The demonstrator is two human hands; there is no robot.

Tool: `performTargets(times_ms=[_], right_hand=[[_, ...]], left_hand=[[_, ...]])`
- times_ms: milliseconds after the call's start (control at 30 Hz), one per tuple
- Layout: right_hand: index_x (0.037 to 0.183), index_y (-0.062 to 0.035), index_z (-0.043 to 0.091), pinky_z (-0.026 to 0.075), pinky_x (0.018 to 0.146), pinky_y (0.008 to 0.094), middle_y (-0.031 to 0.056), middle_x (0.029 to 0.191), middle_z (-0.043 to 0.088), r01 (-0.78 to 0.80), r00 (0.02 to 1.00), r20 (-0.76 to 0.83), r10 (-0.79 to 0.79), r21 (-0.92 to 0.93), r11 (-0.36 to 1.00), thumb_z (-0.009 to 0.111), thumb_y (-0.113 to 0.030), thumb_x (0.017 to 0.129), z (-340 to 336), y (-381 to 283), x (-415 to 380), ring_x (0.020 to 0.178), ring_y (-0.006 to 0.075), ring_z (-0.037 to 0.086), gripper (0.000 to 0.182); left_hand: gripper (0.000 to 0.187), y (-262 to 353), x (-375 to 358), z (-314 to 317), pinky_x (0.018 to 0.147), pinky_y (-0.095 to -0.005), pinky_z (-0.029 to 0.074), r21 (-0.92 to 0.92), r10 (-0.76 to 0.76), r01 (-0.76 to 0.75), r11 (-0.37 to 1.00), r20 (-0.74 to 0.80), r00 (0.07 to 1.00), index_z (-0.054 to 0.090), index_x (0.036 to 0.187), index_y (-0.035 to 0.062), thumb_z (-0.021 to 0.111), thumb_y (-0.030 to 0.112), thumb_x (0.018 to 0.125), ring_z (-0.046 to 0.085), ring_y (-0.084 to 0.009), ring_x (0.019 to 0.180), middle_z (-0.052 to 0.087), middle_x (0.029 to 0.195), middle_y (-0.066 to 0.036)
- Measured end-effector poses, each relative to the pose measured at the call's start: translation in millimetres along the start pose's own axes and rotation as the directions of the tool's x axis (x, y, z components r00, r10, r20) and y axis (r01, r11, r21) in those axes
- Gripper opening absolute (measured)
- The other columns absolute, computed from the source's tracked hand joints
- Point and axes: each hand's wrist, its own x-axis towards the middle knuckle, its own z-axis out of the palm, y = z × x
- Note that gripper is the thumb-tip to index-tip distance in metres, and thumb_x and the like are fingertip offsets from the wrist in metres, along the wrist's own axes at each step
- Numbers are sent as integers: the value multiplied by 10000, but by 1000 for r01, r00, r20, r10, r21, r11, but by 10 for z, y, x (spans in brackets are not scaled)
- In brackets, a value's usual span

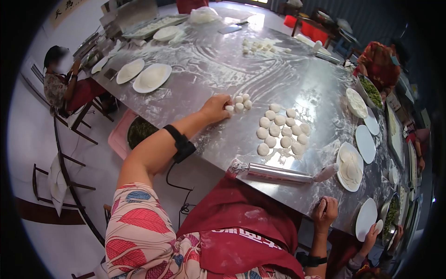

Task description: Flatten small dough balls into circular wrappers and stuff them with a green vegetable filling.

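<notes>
While resting on the floured table (209,69), left hand (216,108) curled loosely over small dough pieces (240,103), fingertips touching them. Just right: flattened dough discs (281,129). Near edge: rolling pin (278,173). Right hand (324,211) gripping table edge, fingers closed, holding nothing else.

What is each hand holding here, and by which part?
Left hand rests on a small cluster of dough balls, touching the nearest one; a grip cannot be told. Right hand grips the table edge.
</notes>
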Motion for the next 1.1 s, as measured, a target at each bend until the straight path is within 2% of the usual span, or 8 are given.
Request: performTargets(times_ms=[67, 267, 467, 567, 667, 767, 967, 1100], right_hand=[[898, 11, 591, 465, 701, 420, 172, 854, 573, -12, 1000, 3, 12, 5, 1000, 550, -66, 857, 33, -19, -20, 790, 350, 574, 97], [895, 13, 595, 467, 711, 397, 166, 861, 572, 3, 1000, -13, -4, -10, 1000, 545, -66, 882, 24, -19, -13, 796, 340, 579, 94], [909, 16, 602, 475, 721, 404, 175, 872, 578, -4, 1000, 10, 4, -9, 1000, 556, -55, 866, 2, -15, -5, 803, 346, 586, 94], [911, 15, 604, 477, 721, 407, 177, 875, 579, -8, 1000, 9, 8, -7, 1000, 558, -48, 858, 2, -28, -3, 802, 346, 587, 94], [910, 13, 605, 477, 719, 405, 175, 874, 578, -14, 1000, 4, 14, 0, 1000, 558, -48, 857, 12, -32, -4, 800, 344, 586, 93], [910, 12, 605, 476, 719, 404, 174, 867, 579, -13, 1000, 11, 13, -3, 1000, 558, -50, 858, 10, -19, -2, 798, 344, 585, 93], [910, 17, 603, 475, 714, 409, 172, 852, 584, -25, 1000, 14, 25, 2, 1000, 557, -59, 864, 2, -35, 19, 794, 343, 585, 101], [916, 21, 604, 476, 707, 413, 173, 860, 588, 7, 1000, -13, -7, 6, 1000, 552, -58, 867, 17, 33, -7, 793, 343, 586, 106]], left_hand=[[265, 94, -242, -86, 724, -281, 490, -103, -39, 47, 994, 77, 996, 596, 914, 30, 734, 78, 694, 599, -142, 800, 599, 851, -64], [292, 58, -561, -62, 710, -279, 484, -257, 75, -29, 966, 172, 982, 584, 934, 33, 750, 93, 702, 590, -120, 801, 591, 869, -58], [276, 248, -584, -43, 723, -321, 499, 122, 173, -184, 975, 96, 980, 598, 944, 42, 745, 113, 720, 613, -223, 800, 590, 926, -100], [414, 245, -568, -67, 820, -362, 487, 114, 99, -127, 985, 223, 970, 584, 1058, 37, 759, 196, 718, 598, -296, 947, 581, 1044, -156], [684, 400, -555, 0, 970, -445, 393, 268, 144, -121, 956, -67, 987, 480, 1235, 10, 733, 402, 735, 497, -366, 1136, 516, 1199, -208], [992, 529, -408, 104, 1095, -521, 212, 402, 24, 2, 915, -60, 998, 251, 1397, -75, 604, 615, 780, 277, -424, 1339, 310, 1418, -289], [1104, 506, -315, 475, 1124, -558, 72, 543, -203, 164, 824, 12, 979, 85, 1446, -99, 398, 750, 814, 9, -383, 1435, 77, 1516, -295], [1010, 462, -278, 422, 1131, -524, 91, 489, -152, 125, 863, 15, 988, 176, 1432, -73, 473, 676, 822, 68, -382, 1428, 142, 1504, -281]])
